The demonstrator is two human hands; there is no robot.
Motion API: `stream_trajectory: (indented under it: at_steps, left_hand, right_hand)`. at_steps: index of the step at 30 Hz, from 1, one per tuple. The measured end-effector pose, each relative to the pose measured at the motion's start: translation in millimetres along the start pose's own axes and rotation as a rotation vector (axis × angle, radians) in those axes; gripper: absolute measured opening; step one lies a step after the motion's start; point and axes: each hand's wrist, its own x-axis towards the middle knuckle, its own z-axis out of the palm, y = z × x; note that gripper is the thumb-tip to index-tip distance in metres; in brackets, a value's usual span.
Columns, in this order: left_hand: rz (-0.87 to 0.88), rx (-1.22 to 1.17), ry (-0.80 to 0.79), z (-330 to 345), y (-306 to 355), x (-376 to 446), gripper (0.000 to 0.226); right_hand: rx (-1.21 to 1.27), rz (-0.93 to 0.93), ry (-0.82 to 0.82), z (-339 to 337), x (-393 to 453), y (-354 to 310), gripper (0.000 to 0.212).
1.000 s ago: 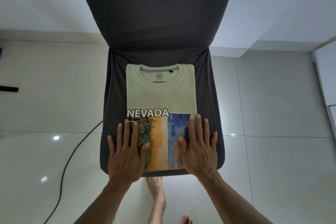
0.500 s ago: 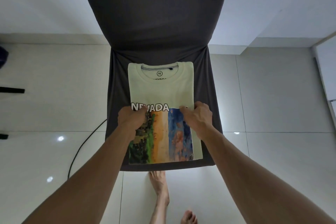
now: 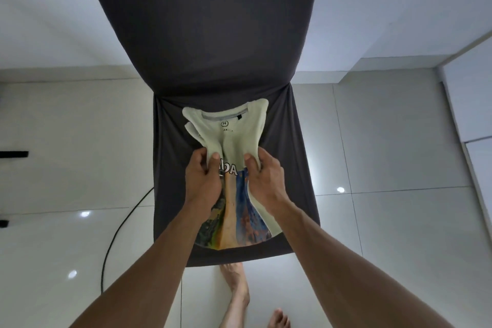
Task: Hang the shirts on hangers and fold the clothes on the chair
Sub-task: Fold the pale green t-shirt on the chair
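As both pinch: shirt on chair.

Two forearms seen from head view, both bare up to frame edge; no sleeves seen. Left hand and right hand bare: no gloves, rings, watch or wristbands made out. Short-trimmed nails seen on thumbs. Fine hair faintly seen along forearms. Two feet seen at bottom of frame, bare, no socks or shoes: one foot with lower leg shown lengthwise, other foot shown only by toes at frame edge. Rest of body out of view.
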Motion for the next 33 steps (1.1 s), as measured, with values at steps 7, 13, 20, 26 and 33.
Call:
stream_trajectory:
  at_steps: [7,13,20,26,33]
  left_hand:
    - [0.113,0.081,-0.124,19,96,-18,0.023]
    - [0.208,0.114,-0.313,92,217,-75,0.027]
    - [0.431,0.156,-0.595,234,335,-225,0.034]
    - [0.542,0.173,-0.81,350,372,-380,0.035]
    - [0.672,0.275,-1.088,464,366,-524,0.031]
  right_hand:
    - [0.097,-0.035,0.098,-70,-25,-65,0.032]
    - [0.112,-0.074,0.357,-206,-63,-114,0.036]
    - [0.235,-0.077,0.722,-411,-157,-109,0.026]
    - [0.295,-0.087,0.963,-562,-271,-54,0.028]
    - [0.354,0.039,1.206,-673,-363,37,0.028]
